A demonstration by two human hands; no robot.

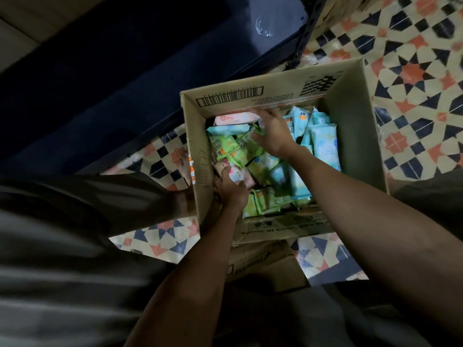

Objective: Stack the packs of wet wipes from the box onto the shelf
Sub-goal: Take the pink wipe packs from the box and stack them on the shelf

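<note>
Open cardboard box [350,116] on patterned tile floor [413,71], packed with wet-wipe packs. Blue packs [323,139] stand on edge along the box's right side, long axes running toward the far wall. Green packs [225,146] lie jumbled at centre-left, mostly angled. Pink pack [235,118] lies flat at the far left corner, long axis left-right. Right hand [273,134] reaches in, fingers curled over a green pack. Left hand [231,187] pinches a pink-printed pack [238,172] at the near left wall. Dark shelf [305,28] stands beyond the box.
</note>
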